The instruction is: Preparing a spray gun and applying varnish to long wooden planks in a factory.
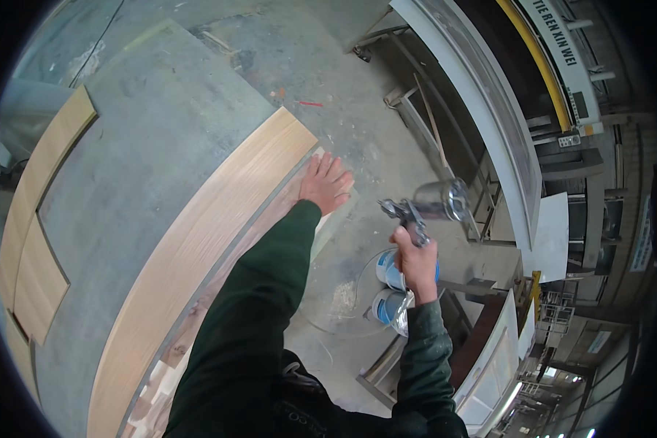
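Note:
My left hand lies palm down with its fingers spread on the far end of a long, pinkish-brown wooden strip. My left sleeve hides much of that strip. Beside it, across a narrow gap, runs a wide pale wooden board on the grey tabletop. Off the table's right side, my right hand grips the handle of a metal spray gun. The gun's round metal cup points to the right and looks slightly blurred.
More pale boards lie along the table's left side. Two blue-and-white buckets stand on the floor below my right hand, with a thin hose beside them. Metal racks and a large machine with a yellow strip occupy the right.

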Demonstrator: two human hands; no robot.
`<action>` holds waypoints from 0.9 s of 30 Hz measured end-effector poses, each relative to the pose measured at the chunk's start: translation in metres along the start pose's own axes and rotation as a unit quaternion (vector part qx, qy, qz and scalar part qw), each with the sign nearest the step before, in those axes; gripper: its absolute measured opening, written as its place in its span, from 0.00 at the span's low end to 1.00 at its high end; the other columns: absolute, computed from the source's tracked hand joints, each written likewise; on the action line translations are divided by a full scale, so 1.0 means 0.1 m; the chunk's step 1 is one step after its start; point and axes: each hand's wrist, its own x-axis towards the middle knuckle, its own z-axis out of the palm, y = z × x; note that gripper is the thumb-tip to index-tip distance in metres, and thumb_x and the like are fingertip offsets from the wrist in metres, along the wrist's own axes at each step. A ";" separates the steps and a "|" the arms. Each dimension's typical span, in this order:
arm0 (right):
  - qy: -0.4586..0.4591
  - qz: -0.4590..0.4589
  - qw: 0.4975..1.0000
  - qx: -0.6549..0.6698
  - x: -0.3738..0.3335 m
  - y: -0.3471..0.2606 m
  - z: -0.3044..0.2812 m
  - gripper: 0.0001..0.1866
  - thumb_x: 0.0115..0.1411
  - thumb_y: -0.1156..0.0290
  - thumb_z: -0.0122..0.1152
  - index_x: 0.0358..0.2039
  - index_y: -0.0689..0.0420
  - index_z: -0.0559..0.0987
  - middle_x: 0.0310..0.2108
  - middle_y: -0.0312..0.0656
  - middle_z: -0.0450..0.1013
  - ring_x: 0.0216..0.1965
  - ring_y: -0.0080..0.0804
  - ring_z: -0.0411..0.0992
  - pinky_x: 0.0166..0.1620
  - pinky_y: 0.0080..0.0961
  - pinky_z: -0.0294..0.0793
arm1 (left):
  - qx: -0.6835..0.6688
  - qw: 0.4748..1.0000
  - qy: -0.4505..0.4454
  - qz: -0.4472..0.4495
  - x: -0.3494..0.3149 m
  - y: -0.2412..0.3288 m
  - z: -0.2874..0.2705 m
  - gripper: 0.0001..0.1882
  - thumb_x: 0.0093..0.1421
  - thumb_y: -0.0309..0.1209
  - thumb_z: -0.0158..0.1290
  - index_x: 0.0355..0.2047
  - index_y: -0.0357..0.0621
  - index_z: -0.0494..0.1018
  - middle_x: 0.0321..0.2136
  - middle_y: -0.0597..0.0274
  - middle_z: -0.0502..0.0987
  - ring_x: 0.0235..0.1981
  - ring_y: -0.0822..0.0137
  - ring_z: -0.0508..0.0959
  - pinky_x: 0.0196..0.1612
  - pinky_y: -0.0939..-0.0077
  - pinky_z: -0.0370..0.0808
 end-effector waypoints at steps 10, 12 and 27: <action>-0.034 0.038 0.999 0.001 -0.31 0.08 -0.21 0.21 0.67 0.54 0.71 0.32 0.60 0.77 0.22 0.33 0.73 0.16 0.18 0.65 0.19 0.20 0.63 | 0.080 0.963 0.054 -0.251 -1.33 -1.19 -0.64 0.37 0.69 0.60 0.48 0.73 0.59 0.65 0.76 0.49 0.56 0.77 0.37 0.50 0.76 0.34 0.42; -0.051 0.040 0.997 0.042 -0.50 0.05 -0.09 0.21 0.66 0.55 0.72 0.31 0.60 0.77 0.21 0.32 0.71 0.16 0.18 0.65 0.19 0.20 0.63 | 0.092 0.947 0.029 -0.306 -2.10 -1.17 -0.89 0.38 0.69 0.60 0.48 0.74 0.58 0.63 0.76 0.48 0.56 0.78 0.39 0.49 0.76 0.35 0.42; -0.207 -0.028 0.977 0.051 -1.72 0.37 -0.73 0.21 0.64 0.57 0.75 0.30 0.58 0.74 0.20 0.29 0.68 0.17 0.16 0.64 0.19 0.20 0.63 | 0.120 0.764 -0.063 -0.631 -5.35 -0.74 -2.44 0.49 0.57 0.64 0.58 0.71 0.50 0.64 0.71 0.58 0.64 0.72 0.52 0.62 0.66 0.40 0.66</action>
